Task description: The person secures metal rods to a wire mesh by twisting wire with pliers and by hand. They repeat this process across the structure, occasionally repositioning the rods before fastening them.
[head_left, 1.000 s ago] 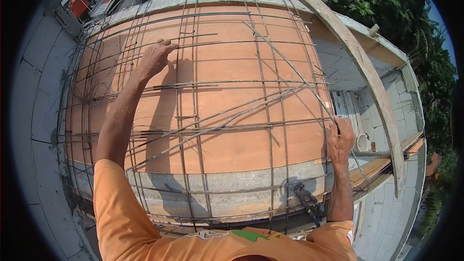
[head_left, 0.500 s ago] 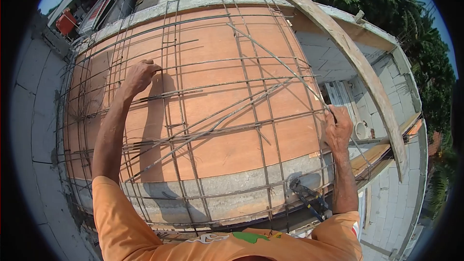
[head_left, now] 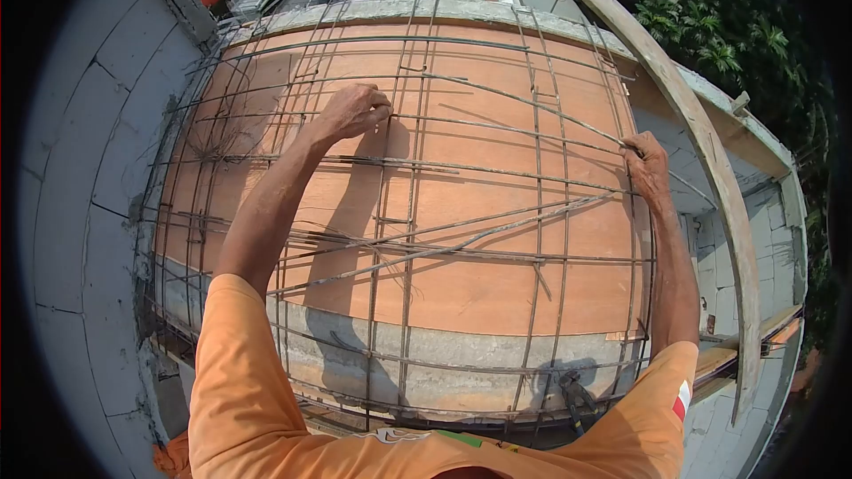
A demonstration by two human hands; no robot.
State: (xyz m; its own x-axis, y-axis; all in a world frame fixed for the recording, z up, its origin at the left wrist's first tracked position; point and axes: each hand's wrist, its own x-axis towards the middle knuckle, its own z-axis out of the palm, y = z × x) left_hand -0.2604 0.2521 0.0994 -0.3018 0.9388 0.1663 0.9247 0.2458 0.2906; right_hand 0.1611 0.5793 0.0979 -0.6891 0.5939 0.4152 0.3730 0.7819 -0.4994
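My right hand (head_left: 646,162) is closed around a long steel rebar (head_left: 524,103) beyond the right edge of the orange plywood sheet. That rebar slants across the grid from upper middle to lower right, its tail sticking out past my hand. My left hand (head_left: 357,112) is closed at another rebar (head_left: 479,127) running across the grid, near a pair of lengthwise bars; its fingertips are partly hidden. Under both hands the rebar grid (head_left: 538,213) spans the plywood (head_left: 479,297). Two loose-looking bars (head_left: 461,248) cross it diagonally in the middle.
Bolt cutters (head_left: 575,397) lie by the near edge, partly behind my sleeve. Thin tie wires (head_left: 333,248) bunch on the grid's left part. A block wall (head_left: 89,168) rises at left. A long wooden plank (head_left: 701,137) leans at right, beside an open drop with block walls.
My right hand has moved forward, swinging its rebar closer to parallel with the crosswise bars. My left hand stays at about the same spot on the grid; the camera view has shifted left.
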